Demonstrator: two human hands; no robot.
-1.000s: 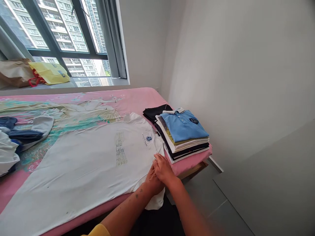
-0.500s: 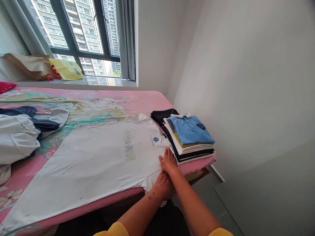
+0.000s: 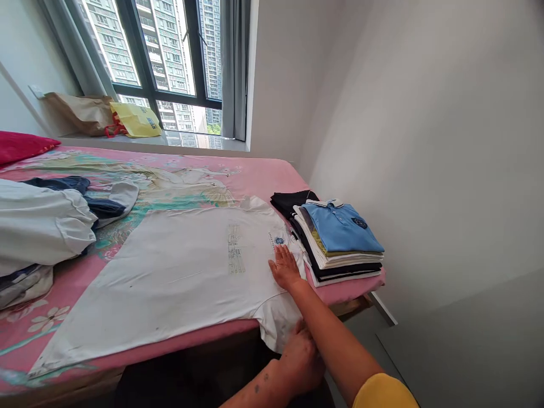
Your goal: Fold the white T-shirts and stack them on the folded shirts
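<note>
A white T-shirt (image 3: 191, 277) with a small blue crest lies spread on the bed, its near sleeve hanging over the edge. My right hand (image 3: 284, 267) rests flat on the shirt near the crest, fingers stretched out. Below my right forearm, my left hand (image 3: 301, 357) is closed at the hanging sleeve; its fingertips are partly hidden, but they appear to grip the sleeve's cloth. Just right of the shirt's neck stands a stack of folded clothes (image 3: 340, 262), topped by a blue polo shirt (image 3: 342, 226).
Rumpled white and navy clothes (image 3: 46, 221) lie on the left of the pink flowered bedsheet (image 3: 272, 170). A red pillow (image 3: 25, 146) is behind them. A paper bag (image 3: 80, 113) and a yellow bag (image 3: 136, 120) sit on the windowsill. The wall (image 3: 425, 170) rises at the right.
My left hand has moved down from beside my right wrist to the hanging sleeve and closed. My right hand has shifted slightly along the shirt. The view has turned left.
</note>
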